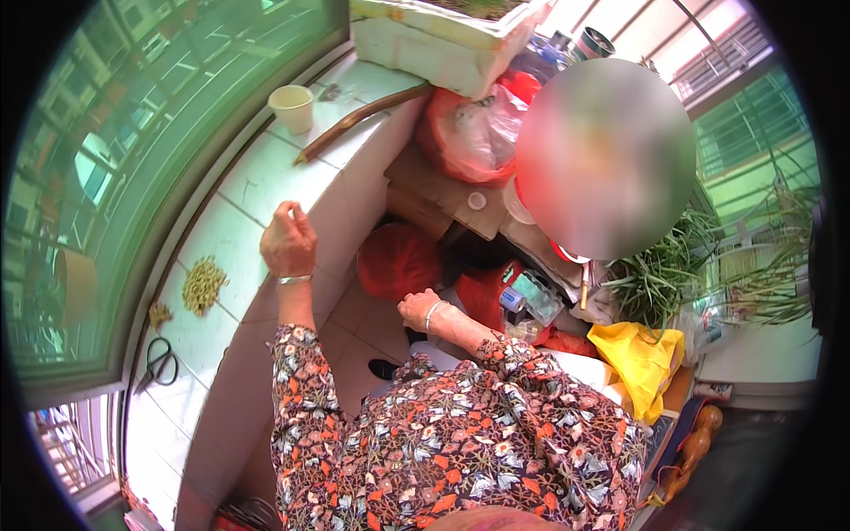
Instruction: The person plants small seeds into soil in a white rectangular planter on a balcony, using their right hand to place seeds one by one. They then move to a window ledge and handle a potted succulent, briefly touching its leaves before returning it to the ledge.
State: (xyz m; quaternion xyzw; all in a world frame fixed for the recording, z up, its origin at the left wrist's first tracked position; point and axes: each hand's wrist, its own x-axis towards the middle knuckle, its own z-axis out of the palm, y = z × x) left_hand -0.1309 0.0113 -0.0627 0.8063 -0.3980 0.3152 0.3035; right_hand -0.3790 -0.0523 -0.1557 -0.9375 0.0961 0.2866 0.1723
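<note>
My left hand (pixel 289 240) is raised over the edge of the white tiled ledge, its fingers bent and the thumb near the fingertips; whether something small sits between them I cannot tell. Over the floor, right of the ledge, is my right hand (pixel 420 309), loosely curled, with its inner side hidden. On the ledge lie a pile of small pale pieces (pixel 204 285), a smaller brownish heap (pixel 159 314) and black-handled scissors (pixel 159 366). A pale cup (pixel 292 108) stands farther up the ledge beside a brown stick (pixel 358 123).
A white foam box (pixel 431 43) stands at the ledge's far end. Red plastic bags (pixel 398 260) lie low ahead, near a wooden board (pixel 441 192). Green potted plants (pixel 657 265) and a yellow bag (pixel 641 365) are at right. A window borders the ledge at left.
</note>
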